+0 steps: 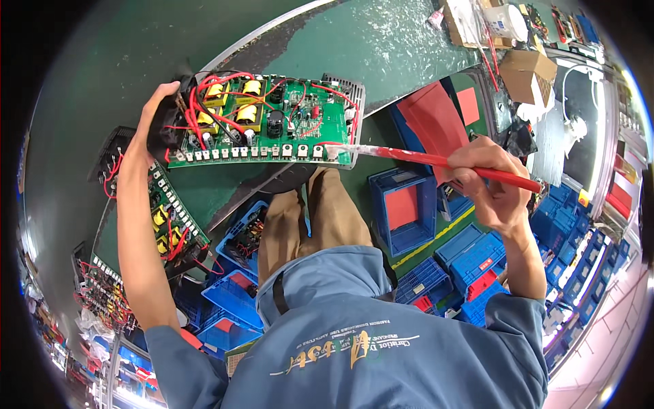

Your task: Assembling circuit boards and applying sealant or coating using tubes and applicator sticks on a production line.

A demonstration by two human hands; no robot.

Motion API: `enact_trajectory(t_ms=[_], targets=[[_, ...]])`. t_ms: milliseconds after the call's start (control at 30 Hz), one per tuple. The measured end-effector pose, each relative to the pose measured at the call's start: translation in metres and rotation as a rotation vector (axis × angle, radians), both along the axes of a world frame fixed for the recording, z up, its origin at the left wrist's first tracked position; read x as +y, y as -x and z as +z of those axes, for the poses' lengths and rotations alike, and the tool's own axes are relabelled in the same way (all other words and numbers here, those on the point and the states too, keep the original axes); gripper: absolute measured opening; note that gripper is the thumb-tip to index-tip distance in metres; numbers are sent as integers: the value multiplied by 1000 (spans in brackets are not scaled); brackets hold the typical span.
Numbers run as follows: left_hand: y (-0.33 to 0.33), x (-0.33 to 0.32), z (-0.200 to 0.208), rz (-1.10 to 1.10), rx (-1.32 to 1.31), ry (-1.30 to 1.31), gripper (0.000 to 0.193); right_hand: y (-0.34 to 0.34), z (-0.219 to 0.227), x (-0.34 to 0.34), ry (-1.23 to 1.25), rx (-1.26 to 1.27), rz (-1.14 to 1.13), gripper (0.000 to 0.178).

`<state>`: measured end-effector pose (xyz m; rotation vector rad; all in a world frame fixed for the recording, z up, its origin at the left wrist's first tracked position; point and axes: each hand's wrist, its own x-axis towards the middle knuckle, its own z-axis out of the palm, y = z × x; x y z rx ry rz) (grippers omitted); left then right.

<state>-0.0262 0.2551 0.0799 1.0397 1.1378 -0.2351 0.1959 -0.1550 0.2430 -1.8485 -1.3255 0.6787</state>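
A long green circuit board (300, 112) in a black frame lies at the front of the bench. It carries yellow-wound transformers (250, 102), black capacitors and looping red wires, with a row of small metal-tabbed parts along its near edge. My left hand (146, 121) closes round the black end piece (163, 129) at the board's left, its fingertips partly hidden behind it. In my closed right hand (492, 178) is a red-handled brush (409, 157), slanting left. White residue coats its front part, and its tip meets the right end of the row of parts.
More wired boards (163, 218) lie at the left. Blue crates (403, 204) stand below the bench at the right, some holding red sheets. An open cardboard box (528, 75) and a white tub (505, 22) are at the far right. My legs are close to the bench edge.
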Motion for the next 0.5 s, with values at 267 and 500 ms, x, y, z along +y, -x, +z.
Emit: enact_trajectory(t_ms=[267,500], targets=[[6,13,-17,-29,-2,24,54,1,-1,2,-98,62,-19,10],[5,10,-14,-52,-26,21,51,10,-1,11,-39,-23,-76,12]])
